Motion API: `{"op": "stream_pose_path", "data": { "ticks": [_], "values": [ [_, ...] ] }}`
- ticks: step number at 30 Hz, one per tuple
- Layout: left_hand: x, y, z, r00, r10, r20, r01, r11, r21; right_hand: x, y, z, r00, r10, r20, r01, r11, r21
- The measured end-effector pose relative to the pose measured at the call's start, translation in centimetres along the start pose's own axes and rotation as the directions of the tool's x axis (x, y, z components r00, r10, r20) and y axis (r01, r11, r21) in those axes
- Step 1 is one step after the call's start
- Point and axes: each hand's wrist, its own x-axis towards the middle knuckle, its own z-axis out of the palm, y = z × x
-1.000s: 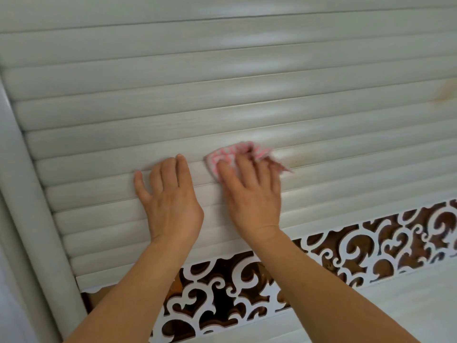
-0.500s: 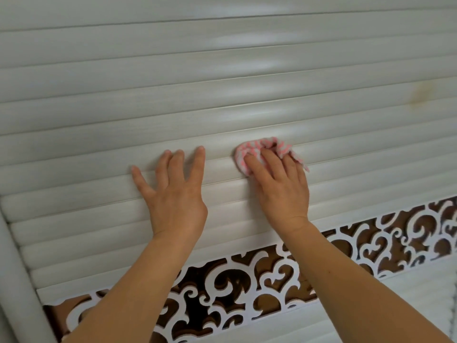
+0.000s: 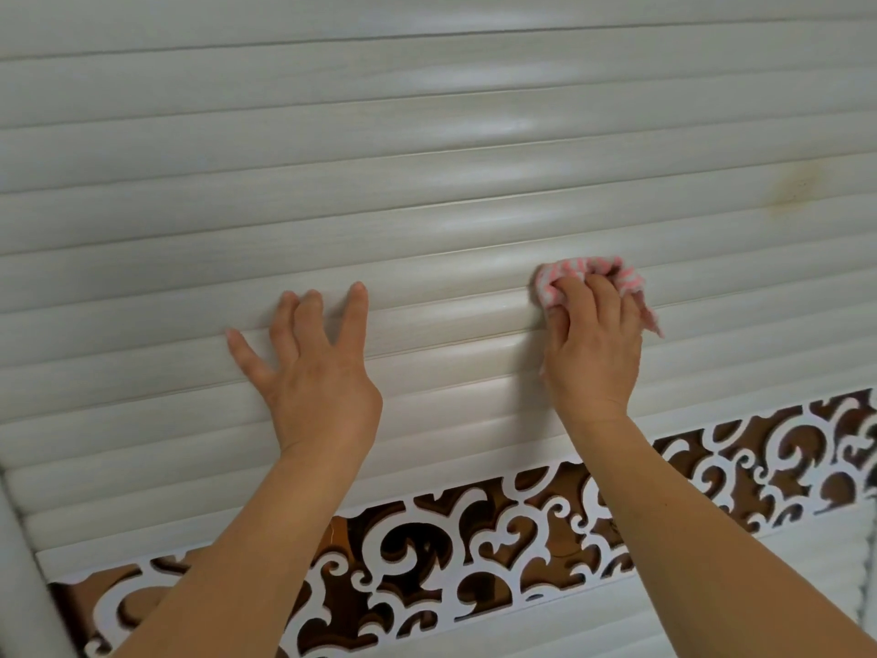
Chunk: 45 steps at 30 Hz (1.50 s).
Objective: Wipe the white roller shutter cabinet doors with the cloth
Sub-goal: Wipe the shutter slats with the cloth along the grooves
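The white roller shutter door point(image 3: 427, 149) fills most of the head view, its rounded slats running across. A bunched pink-and-white checked cloth point(image 3: 564, 270) is pressed against a slat right of centre by my right hand point(image 3: 593, 344), whose fingers cover most of it. My left hand point(image 3: 313, 368) lies flat on the slats at centre left, fingers spread, holding nothing. A yellowish stain point(image 3: 792, 190) marks the slats at the upper right.
Below the shutter runs a band of white scrollwork fretwork over a brown backing point(image 3: 474, 548). More white slats point(image 3: 688, 610) continue beneath it at the lower right. A rounded white frame post point(image 3: 23, 586) stands at the left edge.
My right hand has slid the cloth to the right along the slats. The left hand has spread its fingers wider, and the view has shifted right.
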Motion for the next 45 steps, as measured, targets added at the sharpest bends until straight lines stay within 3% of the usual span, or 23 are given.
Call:
{"op": "stream_pose_path", "data": {
  "ticks": [3,10,16,23,26,28,30,32,36,39,45],
  "values": [
    [0.0,0.1,0.1,1.000,-0.004,-0.007,0.004,1.000,-0.006,-0.3,-2.5,0.1,1.000,-0.012,-0.015,0.012,1.000,-0.021],
    [0.0,0.4,0.8,0.998,-0.012,-0.068,0.007,0.998,-0.069,-2.0,-9.6,0.8,0.933,-0.357,0.050,0.356,0.934,0.036],
    [-0.1,0.1,1.0,0.997,0.007,-0.079,-0.012,0.998,-0.063,-0.4,-6.0,0.7,0.887,-0.451,0.101,0.448,0.893,0.050],
    [-0.1,0.0,1.1,0.998,0.016,-0.068,-0.019,0.999,-0.042,1.6,1.8,-1.3,0.975,-0.178,0.134,0.176,0.984,0.025],
    [-0.1,0.1,1.3,0.996,0.027,-0.079,-0.030,0.999,-0.031,1.8,2.7,-2.6,0.993,0.000,0.120,-0.023,0.981,0.194],
    [-0.1,-0.1,1.4,0.996,0.036,-0.086,-0.038,0.999,-0.020,2.1,2.9,-3.7,0.969,0.225,0.100,-0.245,0.911,0.332],
    [0.0,-0.3,1.4,0.995,0.048,-0.089,-0.050,0.999,-0.012,2.6,3.6,-4.3,0.893,0.443,0.075,-0.435,0.813,0.387],
    [0.0,-0.3,1.5,0.995,0.052,-0.090,-0.053,0.999,-0.006,2.9,4.3,-4.3,0.821,0.562,0.103,-0.550,0.729,0.408],
    [0.1,-0.4,1.6,0.994,0.059,-0.096,-0.059,0.998,-0.004,3.0,4.2,-3.4,0.768,0.632,0.104,-0.629,0.712,0.313],
    [0.1,-0.5,1.8,0.991,0.070,-0.110,-0.071,0.997,-0.003,2.8,3.2,-2.9,0.747,0.654,0.122,-0.642,0.662,0.387],
    [0.2,-0.6,2.2,0.988,0.078,-0.136,-0.082,0.996,-0.023,1.2,-0.8,-2.2,0.819,0.550,0.159,-0.568,0.745,0.349]
  ]
}}
